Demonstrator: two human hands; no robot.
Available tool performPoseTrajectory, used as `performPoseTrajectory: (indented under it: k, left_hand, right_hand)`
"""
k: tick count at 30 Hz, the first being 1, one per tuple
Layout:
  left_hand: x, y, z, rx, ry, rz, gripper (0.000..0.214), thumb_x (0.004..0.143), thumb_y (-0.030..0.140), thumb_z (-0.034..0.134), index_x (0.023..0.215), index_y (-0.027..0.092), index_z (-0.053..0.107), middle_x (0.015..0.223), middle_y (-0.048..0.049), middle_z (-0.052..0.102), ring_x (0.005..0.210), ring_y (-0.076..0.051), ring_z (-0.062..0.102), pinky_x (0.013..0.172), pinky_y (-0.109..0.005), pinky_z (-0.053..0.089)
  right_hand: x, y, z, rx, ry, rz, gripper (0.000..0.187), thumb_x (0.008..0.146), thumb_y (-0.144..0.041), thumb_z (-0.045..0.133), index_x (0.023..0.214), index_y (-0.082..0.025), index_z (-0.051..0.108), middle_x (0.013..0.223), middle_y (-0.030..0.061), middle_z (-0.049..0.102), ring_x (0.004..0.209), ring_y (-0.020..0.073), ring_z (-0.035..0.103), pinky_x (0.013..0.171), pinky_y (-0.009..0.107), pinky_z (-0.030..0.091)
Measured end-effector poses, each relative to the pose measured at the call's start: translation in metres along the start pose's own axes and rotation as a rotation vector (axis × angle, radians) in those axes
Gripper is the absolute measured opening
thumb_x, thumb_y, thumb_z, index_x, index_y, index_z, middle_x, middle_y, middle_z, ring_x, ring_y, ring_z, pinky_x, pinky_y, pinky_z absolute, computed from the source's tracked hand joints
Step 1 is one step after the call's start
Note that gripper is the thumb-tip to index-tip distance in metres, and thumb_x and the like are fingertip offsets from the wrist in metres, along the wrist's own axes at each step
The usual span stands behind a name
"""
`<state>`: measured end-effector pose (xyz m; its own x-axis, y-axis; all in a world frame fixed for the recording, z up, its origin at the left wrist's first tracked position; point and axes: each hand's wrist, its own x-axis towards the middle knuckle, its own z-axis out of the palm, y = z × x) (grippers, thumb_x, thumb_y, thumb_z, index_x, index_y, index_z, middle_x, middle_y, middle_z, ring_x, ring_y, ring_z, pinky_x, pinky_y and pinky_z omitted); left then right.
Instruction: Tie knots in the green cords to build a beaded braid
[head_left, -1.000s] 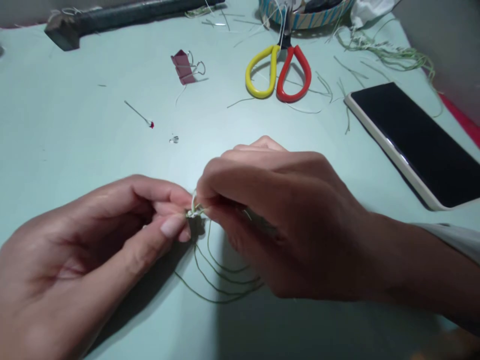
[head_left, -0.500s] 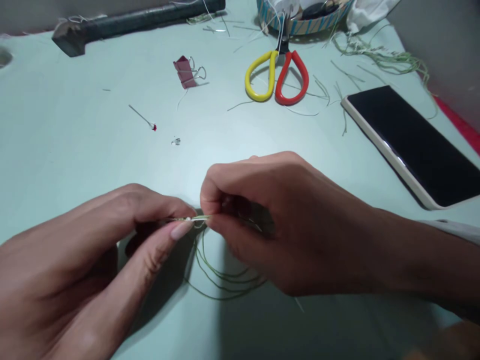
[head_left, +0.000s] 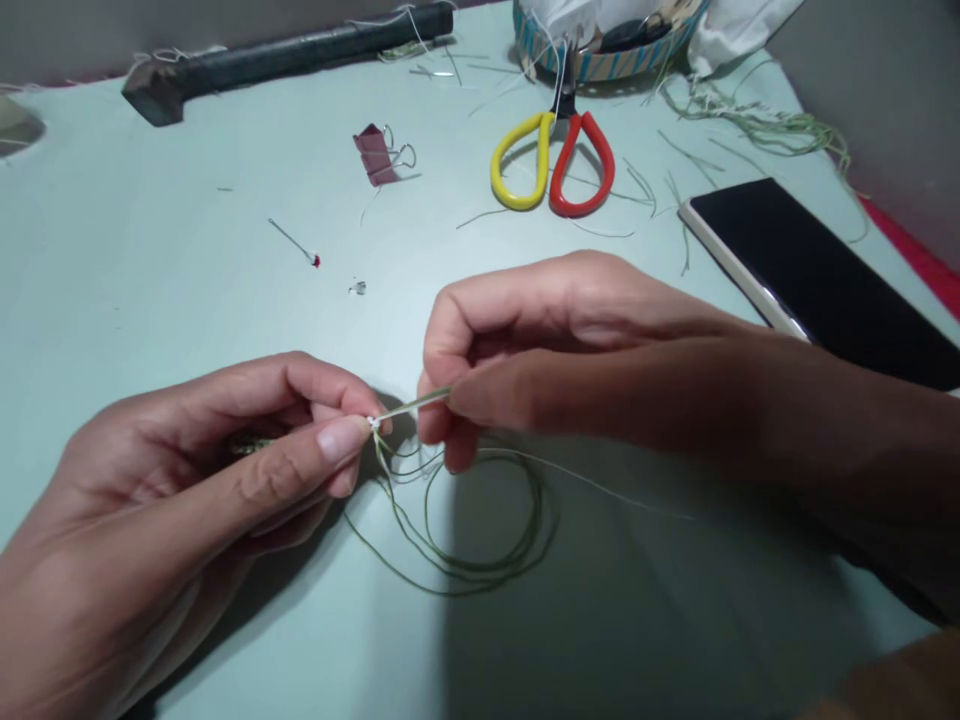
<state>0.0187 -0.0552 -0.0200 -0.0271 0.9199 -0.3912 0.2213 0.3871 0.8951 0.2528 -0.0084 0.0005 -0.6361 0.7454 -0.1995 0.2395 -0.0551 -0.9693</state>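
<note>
Between the thumb and forefinger of my left hand (head_left: pixel 217 500) is pinched a small piece of knotted cord (head_left: pixel 374 424), white and green at its tip. Part of a patterned strip shows inside that palm; the rest is covered by the fingers. My right hand (head_left: pixel 585 350) grips green and white threads (head_left: pixel 416 402), which run taut up from the knot to its thumb and fingers. Loose green cord (head_left: pixel 480 580) hangs from the knot and curls in loops below both hands. A thin white thread (head_left: pixel 600 489) trails off to the right beneath my right hand.
Yellow-and-red-handled scissors (head_left: pixel 566 165), a maroon binder clip (head_left: pixel 375 155), a red-tipped pin (head_left: pixel 294 242) and a small clear piece (head_left: pixel 358 288) lie ahead. A phone (head_left: pixel 825 280) is right. Behind are a dark hammer-like bar (head_left: pixel 300 55), a basket (head_left: pixel 622 65) and green thread scraps (head_left: pixel 772 125).
My right hand has moved up and right, away from my left, drawing the threads out taut. More of the looped green cord shows now. The view has shifted slightly.
</note>
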Motion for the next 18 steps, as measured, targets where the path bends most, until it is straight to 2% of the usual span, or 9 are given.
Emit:
performPoseTrajectory:
  k: [2, 4, 6, 8, 10, 13, 15, 18]
  left_hand:
    - [-0.001, 0.0, 0.0, 0.044, 0.022, 0.015, 0.033, 0.064, 0.05, 0.094, 0.084, 0.029, 0.08, 0.051, 0.0017, 0.055, 0.047, -0.011, 0.054, 0.038, -0.015, 0.048]
    - [-0.001, 0.0, -0.001, 0.047, 0.019, 0.001, 0.034, 0.062, 0.052, 0.094, 0.084, 0.03, 0.08, 0.055, 0.0005, 0.059, 0.05, -0.012, 0.057, 0.039, -0.016, 0.049]
    - [-0.002, 0.0, -0.001, 0.032, 0.002, -0.016, 0.034, 0.061, 0.053, 0.094, 0.081, 0.03, 0.08, 0.063, -0.0015, 0.065, 0.054, -0.014, 0.06, 0.041, -0.018, 0.051]
    - [-0.002, 0.0, -0.001, 0.012, -0.014, -0.024, 0.033, 0.062, 0.053, 0.094, 0.079, 0.03, 0.079, 0.066, -0.0026, 0.067, 0.056, -0.014, 0.06, 0.042, -0.019, 0.052]
    - [-0.001, 0.0, -0.001, 0.013, -0.029, -0.014, 0.031, 0.064, 0.052, 0.093, 0.08, 0.029, 0.079, 0.06, -0.0016, 0.063, 0.054, -0.013, 0.058, 0.041, -0.017, 0.051]
    - [0.0, 0.001, 0.001, 0.005, -0.051, 0.007, 0.029, 0.066, 0.051, 0.092, 0.077, 0.028, 0.079, 0.053, 0.0004, 0.054, 0.051, -0.011, 0.054, 0.04, -0.015, 0.048]
    - [0.0, 0.001, 0.002, -0.009, -0.063, 0.01, 0.029, 0.067, 0.051, 0.091, 0.076, 0.027, 0.079, 0.053, 0.0006, 0.053, 0.051, -0.01, 0.053, 0.041, -0.014, 0.047]
    - [0.0, 0.002, 0.006, -0.019, -0.08, 0.019, 0.03, 0.069, 0.053, 0.089, 0.076, 0.026, 0.078, 0.054, 0.0007, 0.054, 0.052, -0.009, 0.053, 0.043, -0.013, 0.047]
  right_hand:
    - [-0.001, -0.001, -0.003, 0.093, -0.046, 0.002, 0.023, 0.092, -0.022, 0.052, 0.07, -0.022, 0.058, 0.069, -0.0024, 0.07, 0.063, 0.0121, 0.066, 0.059, 0.023, 0.054]
    - [-0.002, -0.002, -0.007, 0.073, -0.073, 0.003, 0.026, 0.093, -0.023, 0.053, 0.068, -0.023, 0.059, 0.063, -0.0034, 0.065, 0.05, 0.0091, 0.056, 0.049, 0.021, 0.048]
    - [-0.002, -0.003, -0.012, -0.056, -0.017, -0.012, 0.029, 0.095, -0.028, 0.055, 0.067, -0.022, 0.059, 0.06, -0.0041, 0.057, 0.047, 0.008, 0.045, 0.041, 0.021, 0.037]
    - [0.0, -0.001, -0.015, -0.239, 0.094, -0.058, 0.029, 0.097, -0.029, 0.055, 0.069, -0.021, 0.06, 0.058, -0.005, 0.051, 0.05, 0.0084, 0.041, 0.041, 0.023, 0.031]
    - [0.004, 0.005, -0.016, -0.458, 0.246, -0.153, 0.023, 0.094, -0.025, 0.059, 0.072, -0.021, 0.062, 0.061, -0.005, 0.052, 0.055, 0.0093, 0.043, 0.046, 0.025, 0.032]
    - [0.009, 0.016, -0.01, -0.792, 0.455, -0.332, 0.01, 0.087, -0.012, 0.059, 0.082, -0.02, 0.064, 0.083, -0.0006, 0.064, 0.076, 0.0141, 0.054, 0.068, 0.029, 0.041]
    - [0.008, 0.019, -0.004, -0.899, 0.483, -0.441, 0.015, 0.086, -0.009, 0.055, 0.093, -0.018, 0.064, 0.096, 0.0034, 0.066, 0.09, 0.0174, 0.057, 0.082, 0.032, 0.043]
    - [0.002, 0.018, 0.005, -0.866, 0.396, -0.568, 0.022, 0.09, -0.007, 0.048, 0.102, -0.016, 0.064, 0.095, 0.0041, 0.065, 0.091, 0.0181, 0.059, 0.085, 0.034, 0.044]
